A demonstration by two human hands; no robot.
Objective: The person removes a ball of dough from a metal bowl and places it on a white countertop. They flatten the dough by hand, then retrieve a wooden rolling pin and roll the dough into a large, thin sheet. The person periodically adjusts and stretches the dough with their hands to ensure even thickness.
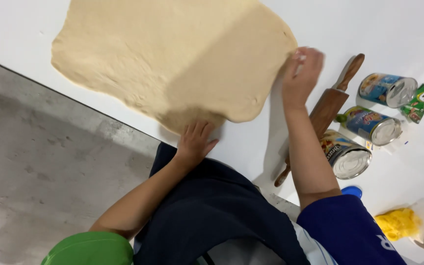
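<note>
A wide sheet of dough (172, 59) lies on the white table (369, 29), its right part lifted; the left hand (196, 140) tucks under its near edge, fingers spread; the right hand (301, 73) pinches its right edge; a wooden rolling pin (327, 109) and three tins (369, 125) lie beside.

White desk (384, 29), smooth and pale, running from far left down to near right above a grey concrete floor (40, 172). Spread across its far left part, a large thin sheet of beige dough (163, 54), near edge just inside the desk's rim. Right of the dough, a brown wooden rolling pin (327, 110) lying aslant. Further right, three tin cans (369, 125) on their sides, close together in a row, silver ends showing. Beside the farthest can, a small green packet (420, 102). At near right, a clear bag with yellow contents (399, 223) and a small blue round object (352, 191).
</note>
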